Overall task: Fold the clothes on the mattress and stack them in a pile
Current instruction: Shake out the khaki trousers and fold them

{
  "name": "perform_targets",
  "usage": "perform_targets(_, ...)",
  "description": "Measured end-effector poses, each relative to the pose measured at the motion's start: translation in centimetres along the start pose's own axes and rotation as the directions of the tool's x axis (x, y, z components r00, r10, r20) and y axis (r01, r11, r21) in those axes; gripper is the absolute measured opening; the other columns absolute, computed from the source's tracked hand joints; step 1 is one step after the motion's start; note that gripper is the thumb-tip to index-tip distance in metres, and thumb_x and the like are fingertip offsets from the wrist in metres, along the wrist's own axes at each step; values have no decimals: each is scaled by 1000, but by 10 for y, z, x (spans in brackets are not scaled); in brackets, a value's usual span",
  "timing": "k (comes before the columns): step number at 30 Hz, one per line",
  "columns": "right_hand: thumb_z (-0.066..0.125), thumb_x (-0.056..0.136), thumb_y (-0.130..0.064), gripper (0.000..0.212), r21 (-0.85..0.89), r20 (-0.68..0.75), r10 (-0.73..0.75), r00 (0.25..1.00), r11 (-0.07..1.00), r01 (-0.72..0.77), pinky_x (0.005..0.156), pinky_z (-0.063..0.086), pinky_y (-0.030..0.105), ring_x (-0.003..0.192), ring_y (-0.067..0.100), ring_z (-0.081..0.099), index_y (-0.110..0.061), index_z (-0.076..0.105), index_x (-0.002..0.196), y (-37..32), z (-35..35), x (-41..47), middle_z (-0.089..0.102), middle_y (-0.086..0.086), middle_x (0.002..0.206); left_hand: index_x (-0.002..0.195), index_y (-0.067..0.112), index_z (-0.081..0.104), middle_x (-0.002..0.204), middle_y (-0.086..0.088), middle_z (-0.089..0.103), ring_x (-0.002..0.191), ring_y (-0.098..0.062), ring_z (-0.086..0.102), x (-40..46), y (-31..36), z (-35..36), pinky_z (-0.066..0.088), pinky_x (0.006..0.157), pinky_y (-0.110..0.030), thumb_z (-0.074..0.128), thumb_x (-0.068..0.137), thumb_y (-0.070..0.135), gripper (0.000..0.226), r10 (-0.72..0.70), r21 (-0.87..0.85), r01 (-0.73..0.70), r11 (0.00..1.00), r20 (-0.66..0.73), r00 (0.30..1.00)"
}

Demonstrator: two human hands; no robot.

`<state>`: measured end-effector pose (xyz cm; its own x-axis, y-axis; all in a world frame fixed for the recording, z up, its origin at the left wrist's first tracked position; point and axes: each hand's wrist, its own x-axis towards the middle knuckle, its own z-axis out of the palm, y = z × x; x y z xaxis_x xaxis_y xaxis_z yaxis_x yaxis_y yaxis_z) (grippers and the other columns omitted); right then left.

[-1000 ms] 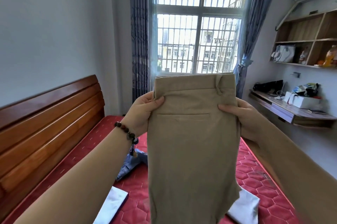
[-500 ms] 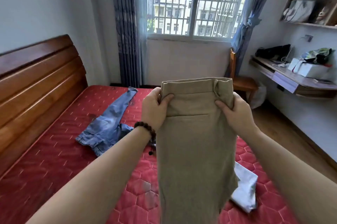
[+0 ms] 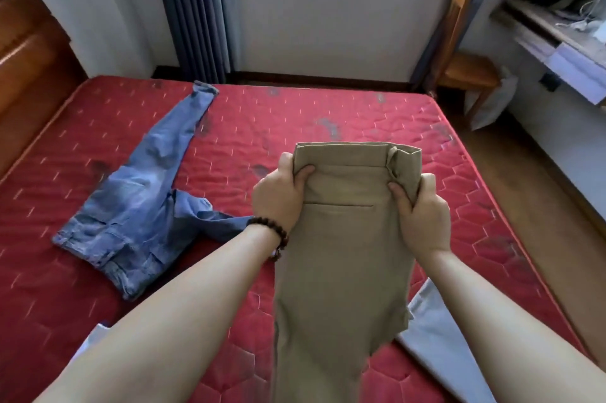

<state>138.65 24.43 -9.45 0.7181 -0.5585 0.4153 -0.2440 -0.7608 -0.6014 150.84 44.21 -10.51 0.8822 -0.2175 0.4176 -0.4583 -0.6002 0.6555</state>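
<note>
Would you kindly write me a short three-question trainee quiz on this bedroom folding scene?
1. True or false: the khaki trousers lie flat on the red mattress.
2. What grips the trousers' waistband? A) left hand only B) right hand only C) both hands
3. Fill in: the blue jeans lie on the person's ____ side.

Key: 1 false, they are held up; 2 C; 3 left.

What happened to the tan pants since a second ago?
Both hands brought the khaki trousers down from window height to low over the red mattress, and the view tipped down too. The left hand and right hand keep their grip on the waistband. The blue jeans lie unmoved.
</note>
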Motion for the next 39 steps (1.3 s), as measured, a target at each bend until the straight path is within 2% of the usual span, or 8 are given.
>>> perform_targets(8,59,91,-40,36,20,91,74,993,997,-76,59,44,40,67,39,60,-6,47,97,115,140,84,61,12,69,89,12,48,64,-8,61,64,-36,61,73,-87,156,33,56,-33,49,95,47,36,-59,41,56,998,82,995)
perform_targets(14,59,89,-50,45,-79,185,167,968,985,-155,62,43,41,78,41,61,-9,46,102,213,241,119,66,18,83,106,11,52,80,-10,66,78,-35,63,97,-156,281,40,62,-36,49,94,52,43,-188,97,175,980,156,970)
perform_targets(17,54,86,-61,73,-274,366,364,856,922,-274,80,44,43,108,39,57,-8,37,132,267,285,106,59,19,119,130,10,40,110,-16,63,102,-35,60,72,-202,336,44,78,-39,41,93,61,64,-381,313,273,910,367,849)
perform_targets(21,47,87,-66,89,-436,484,536,691,833,-341,96,40,46,126,38,45,-12,17,150,316,322,61,39,18,142,124,7,41,126,-17,50,115,-36,52,12,-249,383,43,88,-42,38,92,63,65,-543,495,296,817,491,681)
perform_targets(26,43,93,-57,73,-446,418,526,741,829,-337,79,42,44,113,39,52,-10,23,145,332,351,35,52,19,128,95,14,33,100,-12,63,89,-34,64,-19,-258,413,39,59,-34,35,93,61,48,-508,512,281,812,383,772)
perform_targets(33,34,102,-37,40,-385,310,364,878,893,-234,63,32,39,84,43,61,-9,41,130,333,363,48,66,24,94,93,14,30,80,-12,66,73,-35,65,-3,-256,418,32,52,-33,30,98,51,37,-330,446,187,875,268,905)
perform_targets(36,37,101,-41,51,-351,238,354,904,900,-260,73,39,44,100,43,57,-9,35,140,337,368,84,60,24,113,124,5,38,122,-19,54,112,-35,54,35,-252,428,43,77,-43,37,96,52,54,-379,511,248,823,171,909)
perform_targets(39,44,97,-36,63,-474,233,278,932,869,-141,107,27,48,131,36,35,-8,22,150,336,374,95,37,20,143,152,11,6,160,-13,5,147,-29,5,48,-244,438,13,114,-51,28,99,48,69,-357,629,114,769,276,892)
